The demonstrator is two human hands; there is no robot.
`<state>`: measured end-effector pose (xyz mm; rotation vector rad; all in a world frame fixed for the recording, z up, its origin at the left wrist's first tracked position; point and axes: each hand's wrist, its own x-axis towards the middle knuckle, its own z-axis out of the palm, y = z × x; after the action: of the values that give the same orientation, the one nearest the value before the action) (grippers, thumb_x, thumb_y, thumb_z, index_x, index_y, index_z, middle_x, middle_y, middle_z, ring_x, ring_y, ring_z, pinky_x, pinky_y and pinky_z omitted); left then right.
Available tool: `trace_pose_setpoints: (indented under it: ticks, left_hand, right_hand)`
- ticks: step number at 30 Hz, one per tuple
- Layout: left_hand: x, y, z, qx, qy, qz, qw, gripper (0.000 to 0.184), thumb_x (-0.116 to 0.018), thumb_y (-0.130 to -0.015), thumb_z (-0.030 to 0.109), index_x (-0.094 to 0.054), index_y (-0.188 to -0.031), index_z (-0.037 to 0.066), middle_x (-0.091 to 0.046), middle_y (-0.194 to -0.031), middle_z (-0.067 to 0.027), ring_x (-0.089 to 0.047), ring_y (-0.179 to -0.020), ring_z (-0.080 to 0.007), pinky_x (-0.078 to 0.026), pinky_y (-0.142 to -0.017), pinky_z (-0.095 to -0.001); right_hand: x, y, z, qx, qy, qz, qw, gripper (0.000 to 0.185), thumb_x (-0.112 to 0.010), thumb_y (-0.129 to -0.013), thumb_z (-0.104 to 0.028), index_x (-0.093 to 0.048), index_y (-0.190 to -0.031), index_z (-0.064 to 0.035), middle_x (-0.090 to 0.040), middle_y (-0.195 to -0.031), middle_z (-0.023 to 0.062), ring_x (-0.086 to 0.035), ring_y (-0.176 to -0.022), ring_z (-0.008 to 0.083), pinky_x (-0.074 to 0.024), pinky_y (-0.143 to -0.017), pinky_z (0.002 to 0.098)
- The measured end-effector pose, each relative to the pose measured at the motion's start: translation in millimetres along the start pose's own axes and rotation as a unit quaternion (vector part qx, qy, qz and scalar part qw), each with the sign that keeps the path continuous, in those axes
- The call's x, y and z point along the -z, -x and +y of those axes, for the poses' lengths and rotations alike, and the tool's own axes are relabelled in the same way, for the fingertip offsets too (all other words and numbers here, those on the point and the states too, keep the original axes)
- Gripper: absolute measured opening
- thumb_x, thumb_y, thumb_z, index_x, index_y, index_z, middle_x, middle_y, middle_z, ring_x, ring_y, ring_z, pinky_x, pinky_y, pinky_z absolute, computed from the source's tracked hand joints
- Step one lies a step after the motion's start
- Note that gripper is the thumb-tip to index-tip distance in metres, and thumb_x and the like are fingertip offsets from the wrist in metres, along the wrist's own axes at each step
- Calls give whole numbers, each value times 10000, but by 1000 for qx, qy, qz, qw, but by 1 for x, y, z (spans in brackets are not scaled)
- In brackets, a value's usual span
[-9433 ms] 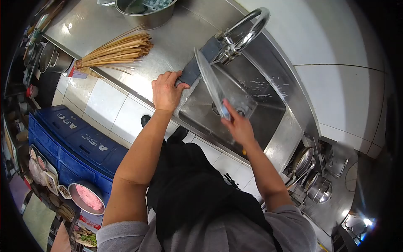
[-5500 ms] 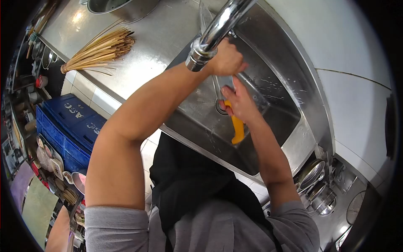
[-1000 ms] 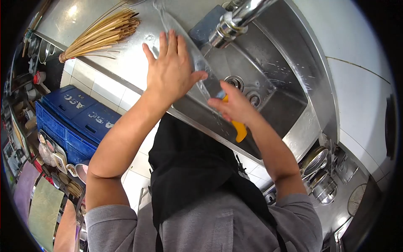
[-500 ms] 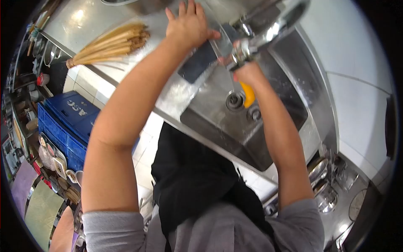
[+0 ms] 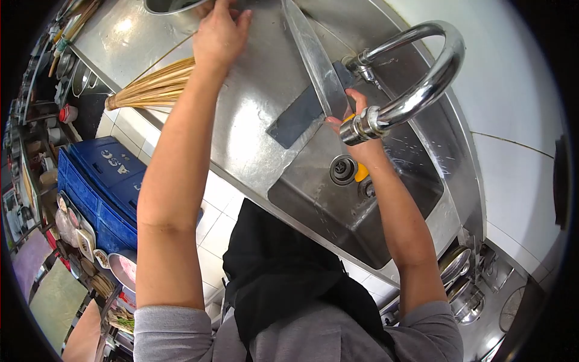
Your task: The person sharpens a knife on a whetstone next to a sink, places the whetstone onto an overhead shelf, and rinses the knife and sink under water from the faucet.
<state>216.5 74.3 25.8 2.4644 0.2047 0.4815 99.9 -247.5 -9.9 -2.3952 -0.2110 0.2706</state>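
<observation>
My right hand (image 5: 371, 149) is closed around the yellow handle (image 5: 361, 172) of a large knife (image 5: 319, 66), partly hidden behind the faucet. Its long, broad blade points away from me and lies across a dark grey flat slab, seemingly a sharpening stone (image 5: 295, 117), on the sink's edge. At the top, my left hand (image 5: 221, 37) is beside the rim of a metal bowl (image 5: 172, 8), thumb apart from the fingers. Some fingertips are cut off by the frame or overlap the bowl, and nothing shows in the hand.
A curved chrome faucet (image 5: 449, 51) arches over the steel sink (image 5: 344, 211). On the counter (image 5: 241, 157) lies a bundle of thin sticks, like a whisk broom (image 5: 154, 86). A blue crate (image 5: 96, 199) stands at the left, near shelves with dishes. White tiled wall (image 5: 512, 163) borders the right.
My left hand has left the blade and slab area and moved left to the bowl. The knife stays in my right hand, its blade now in plain view. The head view has shifted slightly.
</observation>
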Motion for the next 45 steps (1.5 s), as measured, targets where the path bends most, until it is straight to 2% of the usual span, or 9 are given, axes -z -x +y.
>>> trace_pose_setpoints:
  ticks: [2,4,10,15,21,32,34,37,45]
  left_hand:
    - [9,-22,-8,51,23,-49,997,595,-692,-953,371,-513,-1391,10,-645,-1330,-227,-607,-1250,-413,-474,-1056,-480]
    - [11,-39,-14,101,45,-99,989,730,-709,-931,373,-432,-1457,-50,-563,-1424,-322,-539,-1346,-450,-422,-1128,-523]
    - [4,-49,-10,-47,-18,39,998,585,-661,-959,251,-473,-1432,-37,-578,-1392,-329,-545,-1329,-453,-458,-1101,-477]
    - [-13,86,79,-206,-85,-106,969,629,-683,-926,248,-477,-1493,70,-459,-1583,-145,-421,-1473,-375,-355,-1174,-600]
    - [-6,135,87,-196,-178,-155,952,846,-745,-877,488,-452,-1505,4,-423,-1609,-155,-349,-1519,-372,-260,-1178,-690]
    - [46,201,85,-149,-185,-288,928,898,-805,-789,507,-480,-1436,-26,-358,-1635,-219,-363,-1522,-361,-275,-1151,-722]
    - [38,194,83,-154,-173,-271,934,868,-794,-804,497,-485,-1425,-24,-359,-1637,-218,-364,-1524,-353,-277,-1150,-722]
    - [18,166,75,-172,-195,-259,930,889,-775,-815,517,-450,-1448,-16,-367,-1636,-217,-367,-1524,-346,-286,-1157,-712]
    - [-54,54,59,-211,-195,-245,926,817,-729,-877,518,-430,-1451,19,-359,-1655,-167,-360,-1528,-325,-294,-1170,-697]
  right_hand:
    - [1,3,-3,16,-1,22,1000,756,-838,-878,-126,-382,-1479,-67,-528,-730,53,-521,-706,165,-455,-693,348]
    - [4,5,-11,-44,-22,-10,999,652,-721,-897,-180,-363,-1424,-45,-722,-1052,275,-676,-992,505,-534,-832,554]
    - [-4,12,1,6,-39,4,999,858,-704,-928,-180,-187,-1609,-114,-723,-1051,277,-704,-945,478,-546,-788,539]
    - [8,16,-10,-81,-111,-87,987,752,-709,-953,-202,-323,-1598,-183,-722,-1144,245,-711,-939,464,-551,-815,492]
    - [20,40,-21,72,-18,-64,995,608,-724,-954,-298,-515,-1522,-247,-716,-1189,225,-706,-1010,420,-541,-873,481]
    - [0,126,-59,-6,-47,-150,987,718,-735,-942,-348,-419,-1587,-339,-707,-922,172,-694,-804,370,-537,-750,469]
    - [6,116,-64,-66,-28,-186,980,704,-775,-917,-251,-477,-1555,-225,-677,-1318,169,-697,-1039,400,-551,-859,445]
    - [-6,90,-53,-10,-45,-83,996,536,-754,-920,-352,-614,-1412,-193,-714,-920,206,-698,-833,402,-536,-756,495]
    - [-23,-17,0,14,43,31,998,214,-648,-929,-197,-689,-1095,-69,-730,-948,225,-684,-900,459,-530,-780,550]
